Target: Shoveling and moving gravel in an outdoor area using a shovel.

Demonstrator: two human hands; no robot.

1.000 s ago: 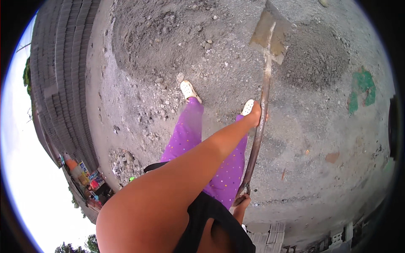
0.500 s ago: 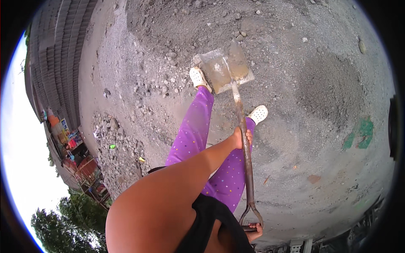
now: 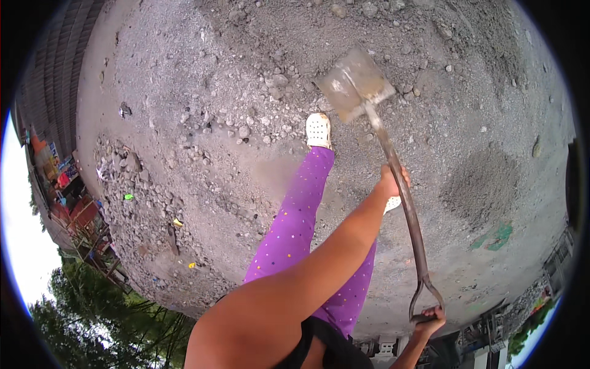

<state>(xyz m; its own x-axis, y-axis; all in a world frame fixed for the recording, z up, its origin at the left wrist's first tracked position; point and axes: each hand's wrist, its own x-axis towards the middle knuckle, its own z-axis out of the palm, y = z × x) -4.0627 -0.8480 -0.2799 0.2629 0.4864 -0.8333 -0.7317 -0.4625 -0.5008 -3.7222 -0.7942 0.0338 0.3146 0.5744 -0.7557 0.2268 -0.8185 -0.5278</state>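
Clamped round one shovel with both bare hands. Left hand wrapped about the middle of the shaft; right hand clasped on the crossbar of the forked handle, lower right. Shovel slanted from lower right toward upper centre, in front of the body; broad blade, grey with brownish patches, out past the shoes. Cannot tell whether touching the gravel.

Counts:
- Shovels: 1. Hands on it: 2.
- Shoes: 2, white clogs with holes. First shoe just below the blade; second shoe partly hidden behind left hand and shaft.
- Trouser legs: 2, purple, small coloured dots.
- Rounded patch of dark grit: 1, well right of the shaft.
- Green patch: 1, below the grit.
- Scraps among rubble at left: 1 bright green, 2 yellow.

Surface: grey, dusty ground, strewn with loose stones, thickest near the blade.

Surroundings: outdoors. Dark ribbed stacks at upper left, too indistinct to count; jumble of coloured items below. Trees at lower left beside white sky.
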